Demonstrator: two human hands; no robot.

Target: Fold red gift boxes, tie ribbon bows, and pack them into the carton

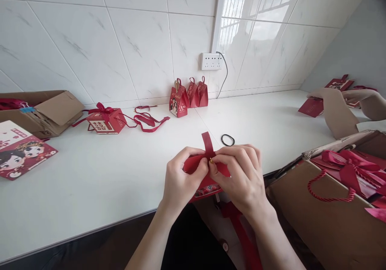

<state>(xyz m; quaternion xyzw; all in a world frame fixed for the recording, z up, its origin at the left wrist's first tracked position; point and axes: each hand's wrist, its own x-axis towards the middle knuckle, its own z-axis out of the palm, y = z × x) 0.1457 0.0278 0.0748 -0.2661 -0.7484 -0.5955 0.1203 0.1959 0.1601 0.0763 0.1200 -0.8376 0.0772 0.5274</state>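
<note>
At the front edge of the white counter, a red gift box [193, 164] with a strap [206, 142] standing up at its top is between my two hands. My left hand [187, 171] grips the box's upper edge, thumb pressed near the strap's base. A small gold-coloured fastener [210, 160] is pinched between thumb and forefinger of my right hand [241, 173], right beside my left thumb. Much of the box is hidden behind my hands. A black elastic band [227, 140] lies just beyond them.
Three red gift boxes [180, 101] stand by the wall. Leftward are a ribbon-tied box [105, 119], loose red ribbon [149, 121], a printed box [25, 153] and an opened carton [57, 111]. A large carton [301, 205] full of red packaging stands at right. The counter edge [90, 232] runs in front.
</note>
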